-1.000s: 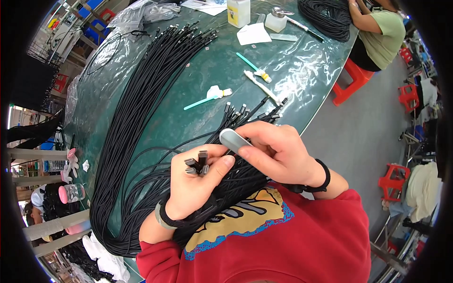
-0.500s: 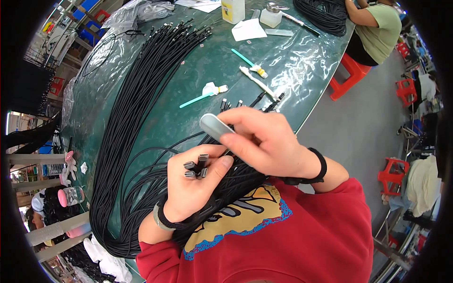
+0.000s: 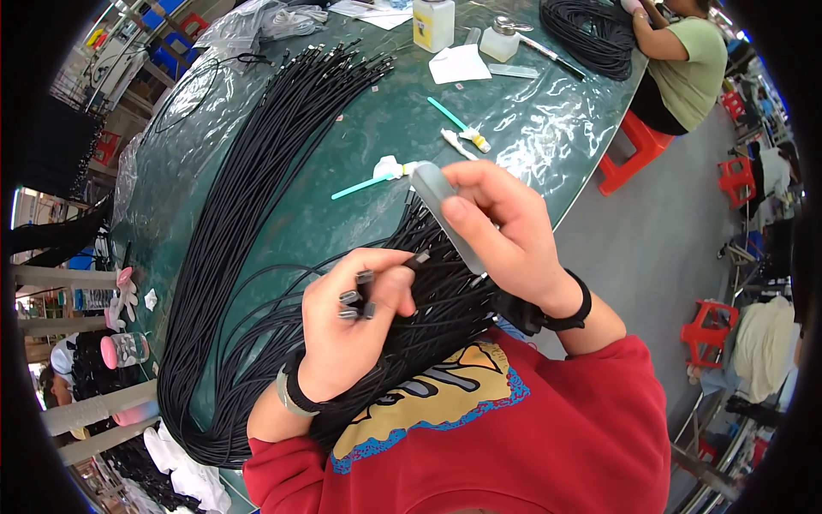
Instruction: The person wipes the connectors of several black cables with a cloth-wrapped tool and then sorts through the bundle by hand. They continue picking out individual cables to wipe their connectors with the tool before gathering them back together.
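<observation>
My left hand (image 3: pixel 342 317) is closed round several black cables, whose metal-tipped plugs (image 3: pixel 349 298) poke out of the fist. One cable plug (image 3: pixel 419 259) stands apart between its thumb and forefinger. Up and to the right, my right hand (image 3: pixel 507 231) grips a flat, translucent grey strip with a rounded end (image 3: pixel 438 201), thumb on one side and fingers on the other. The strip is apart from the pinched plug. Below and behind both hands lies a loose pile of black cables (image 3: pixel 437 317), partly hidden by my arms.
A long bundle of black cables (image 3: pixel 248 180) curves down the table's left side. Ahead lie two turquoise-handled sticks (image 3: pixel 360 187) with white wads, a white cloth (image 3: pixel 460 64), a bottle (image 3: pixel 433 26) and a dispenser jar (image 3: pixel 499 41). A co-worker (image 3: pixel 689 60) sits at far right near coiled cables (image 3: pixel 591 38).
My right hand has moved away from the left one, to the right, and the strip now stands steeper. One plug now shows between my left thumb and forefinger.
</observation>
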{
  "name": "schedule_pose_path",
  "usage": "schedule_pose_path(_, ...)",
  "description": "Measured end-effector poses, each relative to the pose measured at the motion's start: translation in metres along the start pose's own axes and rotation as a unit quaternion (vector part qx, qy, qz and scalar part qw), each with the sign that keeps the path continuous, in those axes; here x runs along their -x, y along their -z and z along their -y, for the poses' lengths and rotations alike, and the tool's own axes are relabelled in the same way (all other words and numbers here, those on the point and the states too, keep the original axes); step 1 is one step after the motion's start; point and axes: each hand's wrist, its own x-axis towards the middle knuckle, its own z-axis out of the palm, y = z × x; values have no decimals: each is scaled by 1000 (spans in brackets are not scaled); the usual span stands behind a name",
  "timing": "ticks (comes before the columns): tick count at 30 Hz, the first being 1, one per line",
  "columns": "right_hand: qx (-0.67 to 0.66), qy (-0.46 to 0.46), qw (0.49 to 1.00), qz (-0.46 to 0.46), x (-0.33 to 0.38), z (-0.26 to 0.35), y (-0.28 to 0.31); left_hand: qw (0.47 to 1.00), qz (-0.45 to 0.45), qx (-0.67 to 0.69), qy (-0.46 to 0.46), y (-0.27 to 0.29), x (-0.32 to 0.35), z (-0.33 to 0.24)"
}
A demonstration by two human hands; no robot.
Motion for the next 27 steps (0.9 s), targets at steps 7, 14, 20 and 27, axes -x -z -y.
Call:
schedule_pose_path(7, 29, 53, 997, 36, 14, 7, -4, 991, 38, 47, 119, 10, -3, -5)
schedule_pose_path(14, 125, 67, 984, 112, 12, 13, -1, 998, 38, -23, 39, 8, -1, -6)
schedule_pose_path(20, 47, -20, 992, 117, -13, 20, -16, 995, 82, -63, 2, 3, 2, -7)
schedule_pose_path(27, 18, 17, 998, 52, -12, 16, -13, 990, 99, -16, 100, 9, 0, -9)
